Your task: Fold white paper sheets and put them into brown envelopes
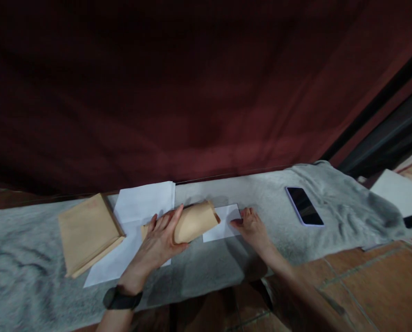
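Note:
A brown paper envelope (195,222) lies curved under my left hand (162,240), its open right end gaping. The fingers of that hand reach over its far side and the thumb rests along the near side, gripping it. A folded white paper (223,226) lies just right of the envelope, its left end close to or inside the mouth; I cannot tell which. With fingers bent together, my right hand (252,227) pinches this paper at its right edge.
A stack of brown envelopes (88,230) lies at the left, partly on white sheets (145,200). At the right is a phone (303,206) in a lilac case. Everything rests on a grey cloth (206,272); a dark red curtain (192,101) hangs behind.

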The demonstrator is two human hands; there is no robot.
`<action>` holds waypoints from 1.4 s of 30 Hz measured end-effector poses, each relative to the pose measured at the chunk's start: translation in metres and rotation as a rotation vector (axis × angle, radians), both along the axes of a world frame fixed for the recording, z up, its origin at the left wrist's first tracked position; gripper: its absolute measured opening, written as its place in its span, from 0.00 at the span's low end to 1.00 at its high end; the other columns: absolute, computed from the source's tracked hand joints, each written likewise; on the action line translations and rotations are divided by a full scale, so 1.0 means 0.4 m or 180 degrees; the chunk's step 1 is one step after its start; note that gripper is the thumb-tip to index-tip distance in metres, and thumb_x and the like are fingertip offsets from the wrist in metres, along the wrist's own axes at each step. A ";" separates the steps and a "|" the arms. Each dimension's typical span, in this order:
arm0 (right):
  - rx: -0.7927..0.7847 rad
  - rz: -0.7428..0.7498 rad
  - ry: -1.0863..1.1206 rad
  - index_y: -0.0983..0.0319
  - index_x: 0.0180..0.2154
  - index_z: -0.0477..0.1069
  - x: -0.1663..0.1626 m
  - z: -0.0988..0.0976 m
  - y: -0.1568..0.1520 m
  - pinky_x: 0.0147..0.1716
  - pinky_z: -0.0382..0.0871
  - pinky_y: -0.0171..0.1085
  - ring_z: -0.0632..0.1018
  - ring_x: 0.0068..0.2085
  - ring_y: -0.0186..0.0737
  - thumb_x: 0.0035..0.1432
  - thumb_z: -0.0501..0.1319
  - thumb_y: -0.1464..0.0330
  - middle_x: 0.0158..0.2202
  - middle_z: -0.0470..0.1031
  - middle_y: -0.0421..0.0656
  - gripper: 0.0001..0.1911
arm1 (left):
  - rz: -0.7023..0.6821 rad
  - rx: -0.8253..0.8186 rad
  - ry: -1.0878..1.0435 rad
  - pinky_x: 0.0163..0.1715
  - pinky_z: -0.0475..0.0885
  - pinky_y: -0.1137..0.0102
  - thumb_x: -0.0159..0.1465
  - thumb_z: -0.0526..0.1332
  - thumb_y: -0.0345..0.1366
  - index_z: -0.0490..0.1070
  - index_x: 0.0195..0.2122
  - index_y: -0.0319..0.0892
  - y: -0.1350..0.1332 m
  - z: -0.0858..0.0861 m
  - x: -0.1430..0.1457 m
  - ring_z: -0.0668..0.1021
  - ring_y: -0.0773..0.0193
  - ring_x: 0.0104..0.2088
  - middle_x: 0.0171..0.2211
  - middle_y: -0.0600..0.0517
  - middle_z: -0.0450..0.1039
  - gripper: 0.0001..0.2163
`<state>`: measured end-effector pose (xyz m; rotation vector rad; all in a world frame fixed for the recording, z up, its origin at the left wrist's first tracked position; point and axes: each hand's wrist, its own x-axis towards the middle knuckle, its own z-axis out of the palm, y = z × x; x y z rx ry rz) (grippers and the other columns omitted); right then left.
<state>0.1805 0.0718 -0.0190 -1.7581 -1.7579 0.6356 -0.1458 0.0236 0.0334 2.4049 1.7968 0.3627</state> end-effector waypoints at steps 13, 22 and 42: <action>0.0727 -0.0429 0.1443 0.55 0.32 0.62 0.075 0.028 0.076 0.33 0.69 0.40 0.74 0.30 0.42 0.56 0.63 0.53 0.29 0.72 0.41 0.15 | 0.0004 -0.0284 -0.0132 0.66 0.53 0.42 0.57 0.68 0.43 0.36 0.74 0.51 0.001 -0.009 -0.017 0.68 0.42 0.64 0.62 0.43 0.67 0.50; 0.0604 -0.0085 0.1529 0.58 0.38 0.72 0.045 0.069 0.052 0.35 0.69 0.39 0.74 0.32 0.41 0.58 0.60 0.54 0.32 0.77 0.42 0.15 | -0.0002 -0.0409 -0.0377 0.67 0.53 0.43 0.57 0.68 0.43 0.34 0.74 0.51 0.024 -0.018 -0.013 0.66 0.42 0.65 0.64 0.42 0.65 0.52; -0.0363 0.0090 0.1904 0.60 0.33 0.75 0.109 0.069 0.089 0.30 0.63 0.36 0.70 0.29 0.38 0.47 0.62 0.48 0.28 0.74 0.40 0.22 | -0.0021 -0.0274 -0.0165 0.68 0.43 0.38 0.57 0.67 0.41 0.34 0.74 0.52 0.026 -0.024 -0.005 0.62 0.41 0.68 0.66 0.41 0.60 0.51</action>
